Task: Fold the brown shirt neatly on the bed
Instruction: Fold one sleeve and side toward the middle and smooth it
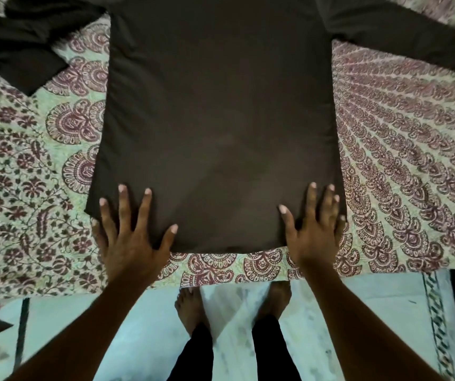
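The brown shirt (218, 119) lies spread flat on the bed, hem toward me, body smooth. Its right sleeve stretches out toward the upper right; the left sleeve lies bunched at the upper left. My left hand (130, 229) rests palm down with fingers apart on the hem's left corner. My right hand (314, 226) presses flat with fingers spread on the hem's right corner. Neither hand grips the cloth. The collar is out of view past the top edge.
The bed carries a patterned sheet (28, 174) in pale green and maroon. Its near edge runs just below the shirt's hem. Beyond the edge are a light tiled floor (138, 312) and my bare feet (193, 303).
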Tool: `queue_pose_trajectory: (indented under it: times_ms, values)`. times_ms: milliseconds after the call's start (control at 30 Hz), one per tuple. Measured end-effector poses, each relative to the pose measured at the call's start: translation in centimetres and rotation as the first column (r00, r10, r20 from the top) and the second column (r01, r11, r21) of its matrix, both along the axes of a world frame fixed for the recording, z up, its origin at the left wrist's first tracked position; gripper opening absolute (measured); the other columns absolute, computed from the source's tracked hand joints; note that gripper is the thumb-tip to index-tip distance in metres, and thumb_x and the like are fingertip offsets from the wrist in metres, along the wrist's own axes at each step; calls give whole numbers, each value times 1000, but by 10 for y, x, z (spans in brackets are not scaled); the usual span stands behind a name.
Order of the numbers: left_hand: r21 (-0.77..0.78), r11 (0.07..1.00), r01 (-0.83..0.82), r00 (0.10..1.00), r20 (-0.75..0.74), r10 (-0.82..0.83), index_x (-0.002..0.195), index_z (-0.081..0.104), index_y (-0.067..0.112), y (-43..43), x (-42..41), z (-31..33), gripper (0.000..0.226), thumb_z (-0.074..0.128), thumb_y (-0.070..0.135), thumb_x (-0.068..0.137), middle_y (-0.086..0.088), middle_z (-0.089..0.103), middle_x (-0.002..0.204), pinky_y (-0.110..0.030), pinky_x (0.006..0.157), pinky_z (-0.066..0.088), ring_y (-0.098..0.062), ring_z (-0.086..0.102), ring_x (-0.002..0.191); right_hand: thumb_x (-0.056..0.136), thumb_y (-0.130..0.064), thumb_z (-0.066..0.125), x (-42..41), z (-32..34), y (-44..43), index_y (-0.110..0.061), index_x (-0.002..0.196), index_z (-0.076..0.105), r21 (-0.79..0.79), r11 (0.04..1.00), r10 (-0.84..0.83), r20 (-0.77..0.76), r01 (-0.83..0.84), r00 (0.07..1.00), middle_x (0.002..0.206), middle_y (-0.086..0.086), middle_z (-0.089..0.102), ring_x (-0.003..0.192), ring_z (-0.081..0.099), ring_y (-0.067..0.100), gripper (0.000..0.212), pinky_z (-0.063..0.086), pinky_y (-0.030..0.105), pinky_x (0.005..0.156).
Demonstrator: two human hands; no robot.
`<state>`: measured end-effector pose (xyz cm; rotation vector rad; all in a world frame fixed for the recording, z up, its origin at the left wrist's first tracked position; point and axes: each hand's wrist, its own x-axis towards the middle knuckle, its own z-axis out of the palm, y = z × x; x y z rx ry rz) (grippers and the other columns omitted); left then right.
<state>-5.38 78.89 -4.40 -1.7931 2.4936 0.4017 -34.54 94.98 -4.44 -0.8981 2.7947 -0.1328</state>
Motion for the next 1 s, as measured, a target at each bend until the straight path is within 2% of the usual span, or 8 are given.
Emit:
queue_pose_trajectory:
  times_ms: [133,400,500,633,700,867,933,1000]
  values:
    - [-66,998,7,999,-34,-10,163,26,30,-17,6,4,81,35,71,94,-4,6,175,-62,125,13,-35,9,160,94,-81,24,0,11,-13,-20,165,8,8,996,-90,-16,90,996,171,23,3,157,0,46,95,4,60,124]
    - [-50,997,59,998,-2,-59,167,6,27,-38,41,-12,77,24,65,102,1,0,176,-54,129,11,-25,3,162,97,-76,29,64,-1,-139,-49,161,-1,13,824,563,93,-566,821,172,1,-19,156,-21,38,75,-4,70,121]
    - [-29,999,31,999,-32,-31,166,15,21,-7,66,-5,74,32,57,103,0,7,175,-52,128,15,-23,8,162,99,-74,25,87,2,-120,-54,159,1,88,573,811,84,-815,579,172,-3,-16,155,-20,42,68,5,80,115]
    - [-68,998,-8,997,-75,3,155,44,15,-15,66,7,60,42,44,102,-4,31,169,-54,120,26,-30,32,153,103,-68,27,89,11,-104,-48,161,11,53,213,974,68,-976,216,174,5,-3,160,-4,35,63,14,70,120]
    - [-95,995,-9,992,-129,-3,156,42,17,-44,50,11,56,42,41,105,-1,29,170,-56,119,27,-28,30,154,103,-67,30,91,13,-128,-45,162,15,5,279,960,12,-960,279,174,5,2,160,0,32,64,18,64,122]
    - [-89,985,146,988,-42,-150,165,19,19,-94,43,-4,65,35,45,107,3,11,175,-52,125,22,-22,14,161,99,-73,33,102,4,-217,-45,162,14,-66,675,737,16,-735,676,174,-1,-5,160,-7,32,72,13,64,124]
    - [-75,986,152,988,-21,-154,166,16,19,-82,60,-10,65,29,45,108,2,11,175,-50,127,19,-20,11,161,96,-77,32,118,-5,-231,-41,163,14,-31,676,737,5,-736,676,174,-1,-3,159,-7,36,77,8,67,123]
    - [-64,991,119,991,-56,-123,165,21,17,-62,75,-10,61,31,38,108,1,17,174,-49,128,19,-20,16,160,97,-76,31,136,-9,-224,-37,164,15,8,561,827,-49,-828,560,174,1,0,159,-5,36,79,8,68,121]
